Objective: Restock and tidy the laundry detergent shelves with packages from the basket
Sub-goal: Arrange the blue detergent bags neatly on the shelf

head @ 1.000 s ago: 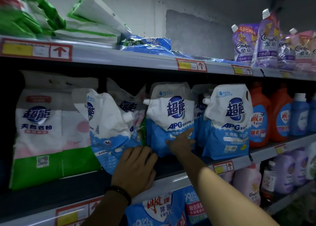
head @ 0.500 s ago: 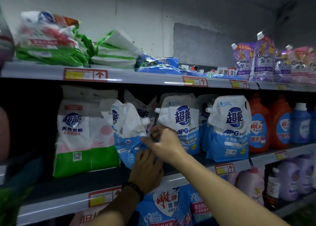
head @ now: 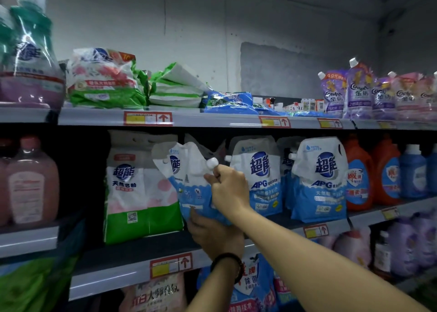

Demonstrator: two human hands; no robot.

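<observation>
Midway: right hand [head: 228,188] grips tilted blue pouch [head: 189,184] under its cap [head: 212,163], left hand [head: 214,235] holds its base, not yet straightened.

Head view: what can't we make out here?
All in the head view:
1. Fingers of the left hand: hidden behind the base of the tilted pouch.
2. The pouch's spout neck: covered by the right hand.
3. Print on the price tag: too small and blurred.
4. The green-capped bottle: motion-blurred, cut off by the left edge.
5. The green shape: blurred, cut off by the corner. Cannot tell whether it is the basket.
</observation>
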